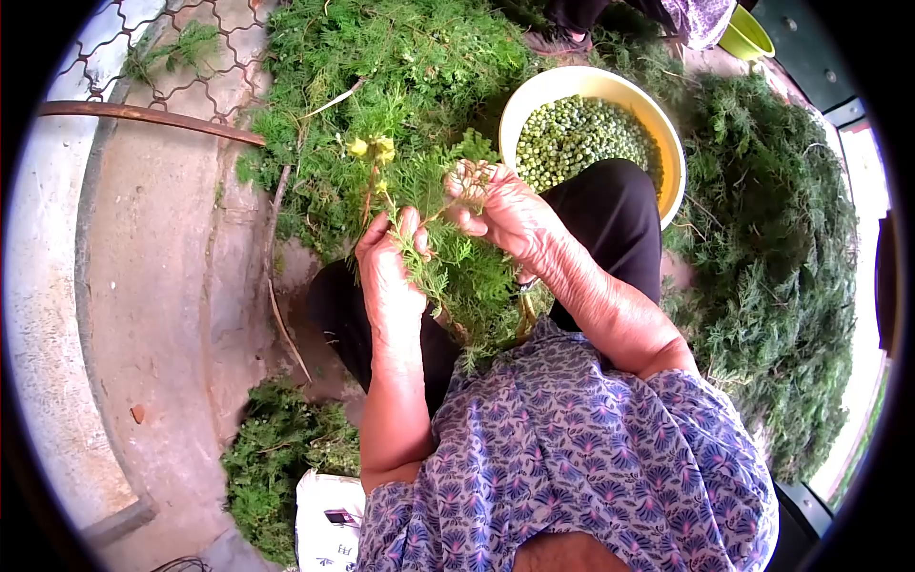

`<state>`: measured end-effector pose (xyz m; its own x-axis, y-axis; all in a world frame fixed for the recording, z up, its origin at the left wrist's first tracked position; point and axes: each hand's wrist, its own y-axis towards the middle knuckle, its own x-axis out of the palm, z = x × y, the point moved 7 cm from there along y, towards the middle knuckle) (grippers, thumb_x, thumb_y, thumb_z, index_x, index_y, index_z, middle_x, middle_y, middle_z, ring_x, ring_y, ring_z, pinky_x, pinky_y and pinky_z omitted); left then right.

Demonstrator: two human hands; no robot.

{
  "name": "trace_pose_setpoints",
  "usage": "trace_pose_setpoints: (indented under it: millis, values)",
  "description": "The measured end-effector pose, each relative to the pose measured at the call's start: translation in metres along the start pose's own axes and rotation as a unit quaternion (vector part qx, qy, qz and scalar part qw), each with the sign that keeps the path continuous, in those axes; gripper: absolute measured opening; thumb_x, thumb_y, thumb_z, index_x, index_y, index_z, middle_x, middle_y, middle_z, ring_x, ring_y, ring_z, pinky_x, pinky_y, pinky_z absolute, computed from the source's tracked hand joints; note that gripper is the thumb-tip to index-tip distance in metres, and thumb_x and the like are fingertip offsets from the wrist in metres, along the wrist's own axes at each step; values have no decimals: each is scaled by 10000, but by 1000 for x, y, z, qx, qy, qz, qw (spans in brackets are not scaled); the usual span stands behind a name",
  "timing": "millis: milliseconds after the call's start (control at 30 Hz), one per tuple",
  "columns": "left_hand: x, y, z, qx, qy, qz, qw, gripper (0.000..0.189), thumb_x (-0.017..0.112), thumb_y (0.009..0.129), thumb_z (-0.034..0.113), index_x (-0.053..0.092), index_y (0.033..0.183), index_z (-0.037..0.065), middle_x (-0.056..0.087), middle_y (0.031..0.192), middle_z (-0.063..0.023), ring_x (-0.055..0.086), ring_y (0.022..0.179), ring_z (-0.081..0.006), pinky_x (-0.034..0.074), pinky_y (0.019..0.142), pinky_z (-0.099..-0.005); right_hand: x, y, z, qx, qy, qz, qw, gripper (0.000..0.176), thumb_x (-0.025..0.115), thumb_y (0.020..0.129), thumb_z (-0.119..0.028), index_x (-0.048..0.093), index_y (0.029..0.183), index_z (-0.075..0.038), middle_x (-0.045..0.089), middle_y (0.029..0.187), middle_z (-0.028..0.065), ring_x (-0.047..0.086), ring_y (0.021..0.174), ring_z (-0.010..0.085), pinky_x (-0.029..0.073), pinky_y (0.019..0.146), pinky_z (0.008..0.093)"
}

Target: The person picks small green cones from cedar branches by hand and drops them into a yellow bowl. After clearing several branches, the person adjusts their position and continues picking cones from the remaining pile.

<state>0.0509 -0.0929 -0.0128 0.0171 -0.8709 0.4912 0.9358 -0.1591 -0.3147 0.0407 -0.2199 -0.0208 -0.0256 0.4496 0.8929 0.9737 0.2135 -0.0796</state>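
Left hand [389, 281] pinches an evergreen sprig [432, 278] beside the right hand [515, 214]

The left thumb and fingers close on the sprig's thin stem, and yellow-green tips [382, 149] show beyond those fingertips. The right hand is just to the right of this grip, fingers bent and thumb toward the sprig; whether it clasps anything cannot be told. Between and below the hands, a feathery evergreen branch [481, 286] spreads over the lap. Beyond the right hand, farther right, a yellow tub [674, 181] holds many small green seed cones [572, 138]. Heaped evergreen foliage [410, 57] lies ahead of the left grip; another mass of greenery [782, 267] sits well right of both hands.
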Motion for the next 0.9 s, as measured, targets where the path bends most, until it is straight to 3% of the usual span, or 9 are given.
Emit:
trace_pose_setpoints:
  millis: [67,300,367,400,533,633,700,800,900]
  values:
    - [1,-1,-3,-8,14,1,1000,132,605,825,69,477,794,85,502,726,-19,489,590,-132,397,488,-243,-4,-11,-15,-70,-126,227,963,87,597,843,-121,572,777,-71,582,718,10,544,573,99,408,422,209]
    - [18,-7,-9,17,4,-36,999,96,603,831,118,530,817,56,506,715,-6,466,584,-98,372,509,-206,-16,-8,-13,-96,9,283,954,122,607,840,-138,565,759,-57,556,661,-8,482,517,81,370,385,208]
    - [19,-12,-2,10,-42,-17,999,113,619,821,128,529,783,71,467,661,20,449,561,-82,354,503,-207,-33,-3,-35,-222,-219,284,907,112,600,843,-135,572,795,-39,533,591,1,457,461,80,358,384,206]
    - [15,-13,1,17,-35,-18,999,116,614,826,132,520,785,77,458,660,27,447,556,-81,355,497,-206,-41,-12,-54,-195,-292,329,877,84,594,840,-109,571,832,-29,524,548,21,447,422,85,359,377,213]
    - [-2,-4,1,3,-61,-15,998,118,596,843,137,495,801,92,458,669,32,449,548,-76,364,487,-201,-34,-4,-40,-90,-119,131,980,54,564,834,-22,585,878,-43,599,720,50,566,572,115,457,453,222]
    - [-6,3,-6,-7,-95,-22,995,113,590,850,150,502,825,83,479,684,25,448,545,-70,361,481,-191,-11,-12,-14,-17,-204,97,974,127,631,799,-68,594,921,-56,614,780,24,539,575,84,430,491,191]
    - [-1,-1,-5,-9,-44,-2,999,143,552,877,226,538,921,91,462,651,51,416,552,-51,342,487,-189,8,-13,-6,-47,-253,45,965,214,681,759,-100,585,944,-48,612,782,-2,472,559,41,357,459,181]
    - [8,-1,-7,-5,-46,-17,999,151,552,876,208,555,942,72,495,699,47,425,574,-46,353,496,-188,29,-7,-7,-156,-401,-4,902,173,649,790,-89,579,935,-27,608,788,-8,528,641,66,440,585,223]
    - [8,-2,-6,10,-40,-27,999,158,553,874,192,564,955,57,515,735,43,429,586,-39,358,508,-175,30,-12,-4,-119,-320,18,940,70,602,811,-34,566,850,12,604,700,20,533,620,78,461,584,244]
